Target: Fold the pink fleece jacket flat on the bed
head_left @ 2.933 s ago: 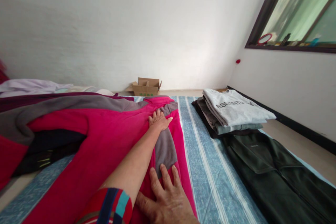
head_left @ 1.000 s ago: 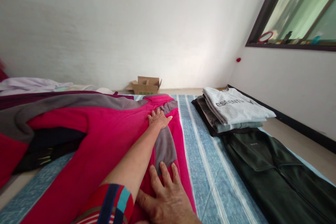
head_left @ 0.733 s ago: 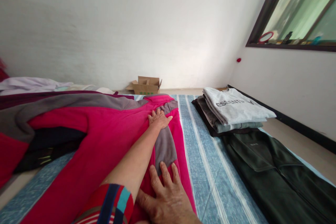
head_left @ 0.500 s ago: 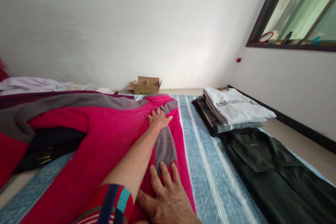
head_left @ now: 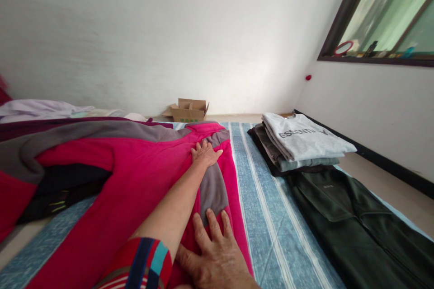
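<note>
Fuchsia fleece jacket (head_left: 111, 162) lies across the blue striped sheet (head_left: 261, 216) from 9 to 12 o'clock, smoothed near my hands but rumpled at 9 o'clock. My left hand (head_left: 205, 154) and right hand (head_left: 215, 259) press flat on it, gripping nothing. Folded shirts (head_left: 298, 142) sit stacked at 1 o'clock, a dark green garment (head_left: 349, 230) laid flat at 2 o'clock.

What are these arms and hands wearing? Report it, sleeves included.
The left forearm is bare beyond a red sleeve with navy, teal and white bands. The left hand and right hand wear no gloves; the right sleeve is out of view.
</note>
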The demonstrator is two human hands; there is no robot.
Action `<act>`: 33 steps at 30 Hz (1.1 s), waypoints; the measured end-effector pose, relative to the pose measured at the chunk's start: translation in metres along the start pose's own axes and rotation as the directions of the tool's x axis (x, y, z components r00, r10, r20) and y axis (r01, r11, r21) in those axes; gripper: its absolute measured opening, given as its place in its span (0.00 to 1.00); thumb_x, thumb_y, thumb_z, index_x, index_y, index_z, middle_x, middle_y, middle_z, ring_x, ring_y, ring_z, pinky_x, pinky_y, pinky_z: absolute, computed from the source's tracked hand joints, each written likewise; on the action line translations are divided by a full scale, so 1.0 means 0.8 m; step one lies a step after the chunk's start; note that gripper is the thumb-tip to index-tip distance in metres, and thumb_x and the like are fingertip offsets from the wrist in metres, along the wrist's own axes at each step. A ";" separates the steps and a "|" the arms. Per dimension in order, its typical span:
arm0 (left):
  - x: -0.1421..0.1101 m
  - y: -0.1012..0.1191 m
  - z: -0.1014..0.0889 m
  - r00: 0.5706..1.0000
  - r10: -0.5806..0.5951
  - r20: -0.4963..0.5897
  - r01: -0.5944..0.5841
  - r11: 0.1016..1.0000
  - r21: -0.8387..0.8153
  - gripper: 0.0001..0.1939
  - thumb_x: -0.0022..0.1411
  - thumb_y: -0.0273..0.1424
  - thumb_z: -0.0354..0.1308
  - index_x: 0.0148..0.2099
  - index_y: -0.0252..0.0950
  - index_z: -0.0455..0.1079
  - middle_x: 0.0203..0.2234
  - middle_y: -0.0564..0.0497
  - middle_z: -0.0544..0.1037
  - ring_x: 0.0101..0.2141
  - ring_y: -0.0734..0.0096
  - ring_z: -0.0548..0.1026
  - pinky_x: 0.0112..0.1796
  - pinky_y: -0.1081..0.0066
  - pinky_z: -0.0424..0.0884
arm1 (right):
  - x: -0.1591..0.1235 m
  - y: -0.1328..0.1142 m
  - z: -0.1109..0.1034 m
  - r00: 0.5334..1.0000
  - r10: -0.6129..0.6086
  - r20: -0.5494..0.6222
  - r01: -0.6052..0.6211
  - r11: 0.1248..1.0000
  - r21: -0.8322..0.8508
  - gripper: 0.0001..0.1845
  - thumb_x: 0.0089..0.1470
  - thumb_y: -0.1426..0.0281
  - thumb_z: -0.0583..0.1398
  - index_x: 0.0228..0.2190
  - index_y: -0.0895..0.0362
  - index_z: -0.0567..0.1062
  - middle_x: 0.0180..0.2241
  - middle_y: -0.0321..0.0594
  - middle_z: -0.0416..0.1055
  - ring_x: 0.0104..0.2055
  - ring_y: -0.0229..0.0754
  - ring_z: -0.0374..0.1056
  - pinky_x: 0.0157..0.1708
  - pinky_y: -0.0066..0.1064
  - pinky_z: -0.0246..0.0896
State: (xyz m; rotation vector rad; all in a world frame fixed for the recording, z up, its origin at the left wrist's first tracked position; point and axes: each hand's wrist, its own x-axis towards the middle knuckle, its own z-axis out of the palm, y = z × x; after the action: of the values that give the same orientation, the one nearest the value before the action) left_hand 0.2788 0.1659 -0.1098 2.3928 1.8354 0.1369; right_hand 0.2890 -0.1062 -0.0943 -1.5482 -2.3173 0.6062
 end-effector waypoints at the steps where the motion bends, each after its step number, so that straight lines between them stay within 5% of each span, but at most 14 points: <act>1: 0.000 0.000 0.000 1.000 0.000 0.001 0.000 1.000 0.000 0.41 0.59 0.54 0.40 0.63 0.28 0.54 0.65 0.40 0.46 0.61 0.41 0.46 0.55 0.44 0.48 | 0.000 0.000 0.000 1.000 0.001 0.000 -0.001 1.000 0.000 0.35 0.53 0.44 0.50 0.60 0.34 0.49 0.64 0.49 0.40 0.62 0.67 0.31 0.55 0.66 0.27; 27: 0.002 0.000 -0.002 0.999 -0.020 -0.032 0.020 1.000 -0.013 0.37 0.59 0.54 0.40 0.62 0.35 0.57 0.65 0.43 0.47 0.62 0.42 0.45 0.55 0.44 0.49 | -0.004 -0.006 -0.013 0.999 -0.001 0.034 0.001 1.000 0.022 0.32 0.56 0.46 0.47 0.60 0.39 0.53 0.65 0.49 0.39 0.63 0.68 0.29 0.55 0.68 0.25; 33: -0.050 -0.004 -0.020 0.966 0.166 -0.199 -0.159 0.986 0.053 0.29 0.63 0.47 0.39 0.58 0.34 0.61 0.63 0.42 0.53 0.63 0.51 0.46 0.58 0.50 0.46 | -0.008 -0.009 -0.014 1.000 -0.006 0.014 0.006 1.000 -0.025 0.31 0.56 0.47 0.49 0.59 0.43 0.58 0.64 0.48 0.41 0.64 0.66 0.31 0.56 0.66 0.28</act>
State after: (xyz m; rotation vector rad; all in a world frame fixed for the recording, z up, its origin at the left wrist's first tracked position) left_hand 0.2630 0.1292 -0.0943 2.6412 1.7294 0.3791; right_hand 0.2908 -0.1127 -0.0813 -1.5528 -2.3474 0.5898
